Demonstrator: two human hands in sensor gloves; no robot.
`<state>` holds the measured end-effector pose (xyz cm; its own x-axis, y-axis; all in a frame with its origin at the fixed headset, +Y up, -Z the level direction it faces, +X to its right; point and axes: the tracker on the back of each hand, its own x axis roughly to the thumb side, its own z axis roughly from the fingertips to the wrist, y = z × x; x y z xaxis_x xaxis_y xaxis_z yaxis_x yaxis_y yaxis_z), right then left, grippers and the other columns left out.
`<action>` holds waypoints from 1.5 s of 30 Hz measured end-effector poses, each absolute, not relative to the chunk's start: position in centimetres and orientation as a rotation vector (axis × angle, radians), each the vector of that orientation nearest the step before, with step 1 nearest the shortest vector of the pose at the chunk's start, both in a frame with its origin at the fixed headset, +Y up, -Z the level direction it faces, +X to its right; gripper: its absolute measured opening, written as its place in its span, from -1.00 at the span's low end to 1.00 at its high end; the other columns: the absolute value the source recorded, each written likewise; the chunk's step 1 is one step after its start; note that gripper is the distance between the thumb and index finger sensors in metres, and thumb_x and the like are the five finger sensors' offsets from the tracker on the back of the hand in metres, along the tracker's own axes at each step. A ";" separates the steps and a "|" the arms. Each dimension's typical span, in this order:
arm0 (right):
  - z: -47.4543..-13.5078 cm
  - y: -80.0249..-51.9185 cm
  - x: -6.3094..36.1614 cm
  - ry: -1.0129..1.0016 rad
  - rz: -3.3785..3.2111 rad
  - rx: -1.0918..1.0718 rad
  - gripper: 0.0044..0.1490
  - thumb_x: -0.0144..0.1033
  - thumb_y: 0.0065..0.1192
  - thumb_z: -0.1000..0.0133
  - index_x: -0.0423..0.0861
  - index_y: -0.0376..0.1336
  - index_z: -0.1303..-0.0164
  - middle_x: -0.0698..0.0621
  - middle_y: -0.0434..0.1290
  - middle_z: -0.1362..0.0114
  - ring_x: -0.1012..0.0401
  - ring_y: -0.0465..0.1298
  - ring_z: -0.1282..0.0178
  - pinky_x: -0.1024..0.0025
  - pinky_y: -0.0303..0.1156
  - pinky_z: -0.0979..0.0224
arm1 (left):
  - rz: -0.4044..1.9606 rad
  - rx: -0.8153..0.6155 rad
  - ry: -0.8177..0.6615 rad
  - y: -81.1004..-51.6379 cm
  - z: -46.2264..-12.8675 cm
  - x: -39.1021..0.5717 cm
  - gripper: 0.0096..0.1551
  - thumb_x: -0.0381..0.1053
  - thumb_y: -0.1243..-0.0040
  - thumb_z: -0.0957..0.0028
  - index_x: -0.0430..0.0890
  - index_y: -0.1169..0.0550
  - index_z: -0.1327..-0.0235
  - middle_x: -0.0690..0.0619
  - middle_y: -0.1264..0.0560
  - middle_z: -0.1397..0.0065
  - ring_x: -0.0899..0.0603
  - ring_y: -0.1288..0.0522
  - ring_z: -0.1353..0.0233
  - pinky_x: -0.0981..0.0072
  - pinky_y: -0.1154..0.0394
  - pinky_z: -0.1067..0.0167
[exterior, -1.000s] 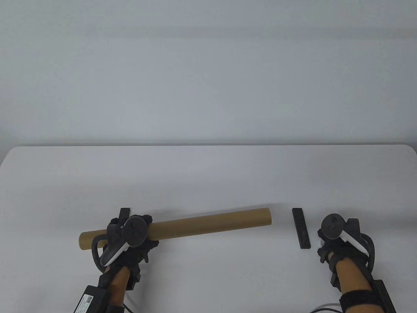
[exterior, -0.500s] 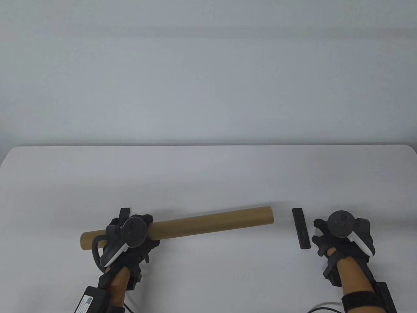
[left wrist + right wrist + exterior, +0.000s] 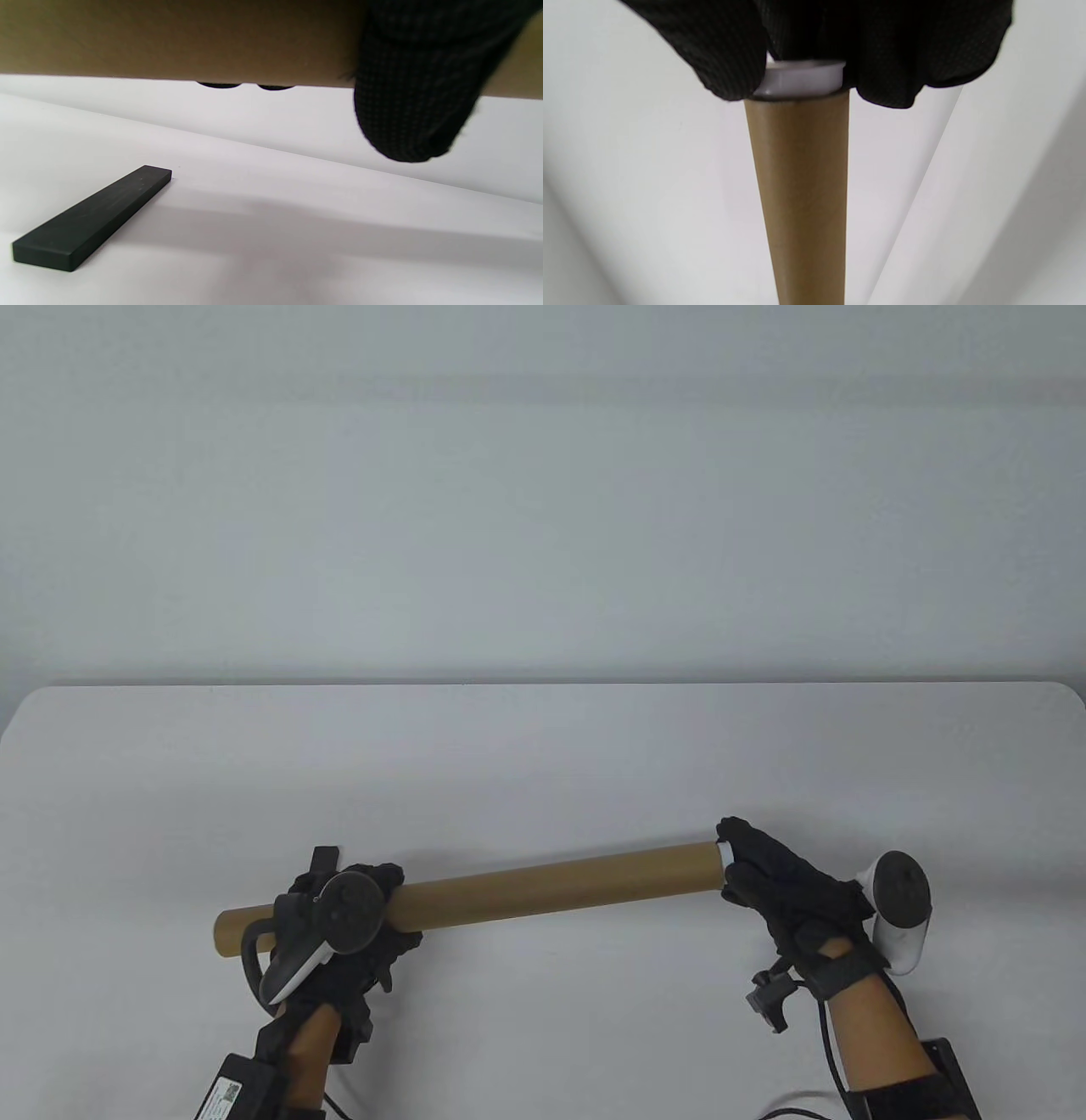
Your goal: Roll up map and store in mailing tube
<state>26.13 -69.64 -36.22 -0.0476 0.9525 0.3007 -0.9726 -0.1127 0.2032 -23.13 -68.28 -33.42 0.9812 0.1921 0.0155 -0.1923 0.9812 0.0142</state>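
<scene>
Under tube (image 3: 169,38) by L hand (image 3: 339,916): black bar (image 3: 91,218) on table (image 3: 543,763).

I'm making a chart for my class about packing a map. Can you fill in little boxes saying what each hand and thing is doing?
tube: brown mailing tube, held just above the table
left hand: left hand grips the tube near its left end
right hand: right hand presses the cap onto the tube's right end
cap: white cap, partly seated
map: not visible
other: black bar lying flat on the table
</scene>
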 end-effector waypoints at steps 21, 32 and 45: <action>-35.1 -69.7 23.8 -0.123 1.728 0.415 0.19 -0.04 0.31 -0.22 -0.38 -0.27 -0.68 -0.47 -0.22 -0.63 -0.42 0.15 -0.53 -0.32 0.27 -0.34 | 0.207 -0.003 0.004 -68.3 -33.5 -20.2 -0.13 0.37 -0.62 0.38 0.28 -0.46 -0.23 0.15 -0.51 -0.34 -0.10 -0.52 -0.38 -0.13 -0.23 -0.53; -35.1 -68.0 24.1 -0.169 1.935 0.470 0.34 0.17 0.37 -0.18 -0.25 -0.36 -0.70 -0.41 -0.31 -0.67 -0.46 0.00 -0.59 -0.41 0.11 -0.41 | 0.287 -0.007 0.048 -67.9 -34.2 -22.0 -0.10 0.41 -0.62 0.37 0.32 -0.43 -0.27 0.17 -0.51 -0.35 -0.08 -0.54 -0.38 -0.12 -0.27 -0.52; -31.4 -65.3 23.0 -0.418 1.985 0.778 0.23 0.21 0.27 -0.22 -0.17 -0.30 -0.73 -0.34 -0.31 -0.70 -0.44 -0.20 -0.60 -0.42 -0.14 -0.42 | 0.468 -0.151 0.486 -69.4 -37.1 -32.3 0.01 0.26 -0.45 0.11 0.19 -0.13 -0.52 0.04 -0.38 -0.50 -0.20 -0.53 -0.40 -0.13 -0.42 -0.44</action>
